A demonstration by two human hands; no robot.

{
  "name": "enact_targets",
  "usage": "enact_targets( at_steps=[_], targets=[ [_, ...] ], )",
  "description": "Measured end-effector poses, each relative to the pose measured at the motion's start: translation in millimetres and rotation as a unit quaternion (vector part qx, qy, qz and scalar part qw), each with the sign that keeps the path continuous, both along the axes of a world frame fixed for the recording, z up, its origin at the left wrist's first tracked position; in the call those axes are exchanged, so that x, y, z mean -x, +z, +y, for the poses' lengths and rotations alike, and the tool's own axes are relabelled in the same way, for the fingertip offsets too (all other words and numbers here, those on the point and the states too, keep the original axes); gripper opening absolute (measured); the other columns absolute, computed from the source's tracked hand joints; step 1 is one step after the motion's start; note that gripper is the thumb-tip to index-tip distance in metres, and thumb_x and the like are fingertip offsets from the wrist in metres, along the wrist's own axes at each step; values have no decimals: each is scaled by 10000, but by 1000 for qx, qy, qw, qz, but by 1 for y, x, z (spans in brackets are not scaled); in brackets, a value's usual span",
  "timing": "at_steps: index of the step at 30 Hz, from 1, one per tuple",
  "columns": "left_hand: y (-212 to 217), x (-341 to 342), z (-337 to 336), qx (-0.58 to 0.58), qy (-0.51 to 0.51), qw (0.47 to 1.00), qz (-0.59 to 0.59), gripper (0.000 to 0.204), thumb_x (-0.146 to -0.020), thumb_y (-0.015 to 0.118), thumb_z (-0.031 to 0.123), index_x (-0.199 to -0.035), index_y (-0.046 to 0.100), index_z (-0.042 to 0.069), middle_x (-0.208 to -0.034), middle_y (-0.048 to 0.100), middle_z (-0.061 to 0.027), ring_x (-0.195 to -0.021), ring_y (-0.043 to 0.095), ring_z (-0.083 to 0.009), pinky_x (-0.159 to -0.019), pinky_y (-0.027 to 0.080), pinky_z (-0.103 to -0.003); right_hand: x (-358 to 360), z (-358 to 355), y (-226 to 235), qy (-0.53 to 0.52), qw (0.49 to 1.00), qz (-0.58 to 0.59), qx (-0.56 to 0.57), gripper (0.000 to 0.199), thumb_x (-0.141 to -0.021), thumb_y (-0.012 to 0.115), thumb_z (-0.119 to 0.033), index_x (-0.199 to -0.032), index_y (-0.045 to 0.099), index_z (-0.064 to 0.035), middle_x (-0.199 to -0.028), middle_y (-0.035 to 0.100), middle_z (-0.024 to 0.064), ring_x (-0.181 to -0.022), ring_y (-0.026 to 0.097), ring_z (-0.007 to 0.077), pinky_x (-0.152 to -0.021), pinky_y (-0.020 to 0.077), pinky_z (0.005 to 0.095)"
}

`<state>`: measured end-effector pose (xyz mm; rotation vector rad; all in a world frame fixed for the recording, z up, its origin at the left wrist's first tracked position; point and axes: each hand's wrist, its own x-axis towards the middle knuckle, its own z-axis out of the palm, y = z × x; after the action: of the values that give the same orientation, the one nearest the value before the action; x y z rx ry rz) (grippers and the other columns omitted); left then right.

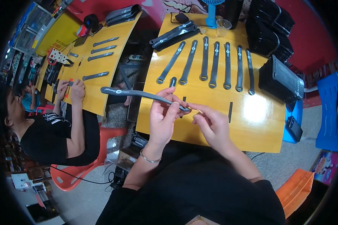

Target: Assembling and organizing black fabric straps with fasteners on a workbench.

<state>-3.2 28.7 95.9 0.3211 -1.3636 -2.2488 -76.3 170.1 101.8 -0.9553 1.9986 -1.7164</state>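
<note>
My left hand [164,114] holds a long dark grey strap [139,93] by its right end, the strap reaching out to the left over the gap between two tables. My right hand [210,123] pinches a thin, pale small piece against the strap's end near the left fingers. Both hands hover over the near edge of the yellow wooden table [251,123]. Several similar straps [214,63] lie side by side in a row on the table beyond my hands. A short black strip [230,112] lies just right of my right hand.
Stacks of black trays [281,78] fill the table's right side, with a clear cup [223,27] and blue fan [211,15] at the back. A seated person [60,131] works at a second yellow table [97,63] on the left. Blue chair [328,112] on the right.
</note>
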Motion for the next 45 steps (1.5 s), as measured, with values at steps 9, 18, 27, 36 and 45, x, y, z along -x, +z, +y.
enact_targets(
  at_steps=[9, 18, 27, 36, 45],
  targets=[
    [6, 2, 4, 37, -3, 999, -12, 372, -912, 533, 13, -1261, 409, 41, -1006, 536, -88, -955, 621, -195, -812, 543, -290, 7, 6, 9, -19, 976, 206, -75, 366, -817, 608, -36, -1181, 596, -69, -806, 660, 113, -695, 631, 251, -628, 493, 343],
    [5, 1, 5, 71, 18, 997, -20, 372, -889, 574, 9, -1231, 429, 34, -1009, 536, -76, -925, 598, -139, -792, 524, -255, 4, 4, 4, -39, 969, 236, -55, 390, -799, 626, -19, -1182, 603, -92, -816, 673, 102, -674, 635, 231, -601, 499, 333],
    [5, 2, 8, 125, 36, 991, -13, 381, -863, 582, -46, -1210, 438, 15, -994, 550, -82, -902, 583, -112, -778, 499, -225, 4, 3, 3, -49, 959, 273, -55, 413, -780, 626, 0, -1172, 620, -133, -778, 666, 89, -644, 625, 220, -581, 494, 332],
    [6, 7, 10, 220, 46, 974, 3, 379, -855, 579, -68, -1202, 438, -4, -956, 569, -96, -887, 611, -128, -730, 501, -202, 6, 1, -3, -49, 969, 240, -40, 400, -785, 614, 12, -1161, 627, -125, -821, 680, 110, -706, 661, 233, -627, 516, 335],
    [4, 13, 12, 209, 46, 977, -10, 411, -852, 571, -84, -1216, 395, -9, -1029, 497, -97, -975, 630, -193, -760, 525, -229, 6, -5, -8, -55, 998, 28, 19, 281, -833, 559, 28, -1079, 656, -67, -805, 678, 125, -732, 681, 213, -654, 517, 287]
  ],
)
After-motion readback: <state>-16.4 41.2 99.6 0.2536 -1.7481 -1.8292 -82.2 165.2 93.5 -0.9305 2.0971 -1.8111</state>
